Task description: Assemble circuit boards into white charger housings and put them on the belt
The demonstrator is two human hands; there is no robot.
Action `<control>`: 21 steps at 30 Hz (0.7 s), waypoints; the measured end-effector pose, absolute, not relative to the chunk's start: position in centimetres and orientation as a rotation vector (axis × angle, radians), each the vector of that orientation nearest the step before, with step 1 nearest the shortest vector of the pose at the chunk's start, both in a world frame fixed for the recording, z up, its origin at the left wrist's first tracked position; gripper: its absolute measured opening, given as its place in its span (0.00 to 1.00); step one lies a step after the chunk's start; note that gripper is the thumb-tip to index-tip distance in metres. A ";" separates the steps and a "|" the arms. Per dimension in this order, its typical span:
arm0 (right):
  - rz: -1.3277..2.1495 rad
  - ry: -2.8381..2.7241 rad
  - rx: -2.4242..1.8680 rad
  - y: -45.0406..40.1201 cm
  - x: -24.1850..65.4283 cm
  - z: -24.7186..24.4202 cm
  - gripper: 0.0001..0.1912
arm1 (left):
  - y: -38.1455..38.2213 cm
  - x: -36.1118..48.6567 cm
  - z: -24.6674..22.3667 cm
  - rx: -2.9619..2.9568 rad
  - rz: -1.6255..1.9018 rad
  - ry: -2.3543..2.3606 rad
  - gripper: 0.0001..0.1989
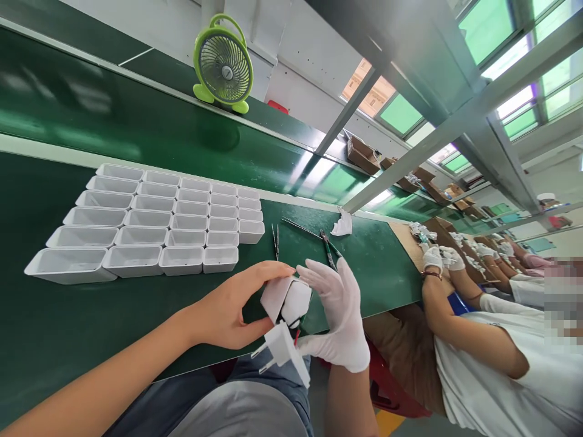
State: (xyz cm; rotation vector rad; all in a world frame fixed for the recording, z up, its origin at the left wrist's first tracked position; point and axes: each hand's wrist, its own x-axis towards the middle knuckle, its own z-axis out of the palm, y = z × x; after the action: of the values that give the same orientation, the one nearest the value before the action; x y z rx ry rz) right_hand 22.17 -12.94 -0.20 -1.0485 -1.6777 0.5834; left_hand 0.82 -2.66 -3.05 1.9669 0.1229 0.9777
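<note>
My bare left hand (pixel 228 309) grips a white plastic housing (pixel 277 296) from its left side, thumb below and fingers above. A rounded white part (pixel 297 301) sits in the housing's open end. A white two-pin plug piece (pixel 283 349) hangs out below, with a red and a dark wire between it and the housing. On the right, my white-gloved right hand (pixel 339 315) has its fingers spread around the housing. Its thumb tip is close to the plug piece; whether they touch I cannot tell.
Rows of white open boxes (pixel 134 254) stand on the green table (pixel 373 267) at left. Tweezers (pixel 276 241), cutters (pixel 328 247), a thin rod (pixel 300 226) and a crumpled white cloth (pixel 342 223) lie beyond my hands. A green fan (pixel 223 64) stands behind. Co-workers with gloved hands (pixel 432 260) sit at right.
</note>
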 end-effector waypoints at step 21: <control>0.167 -1.787 -1.022 -11.1 19.2 -0.5 0.30 | -2.0 1.0 -3.3 1.117 0.528 -0.015 0.22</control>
State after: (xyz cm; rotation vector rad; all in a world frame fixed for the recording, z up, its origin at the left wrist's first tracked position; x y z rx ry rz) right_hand 19.19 -11.05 -0.50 -1.0219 -1.7869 0.1669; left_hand 0.96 -1.98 -3.31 1.1165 -0.0148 0.5278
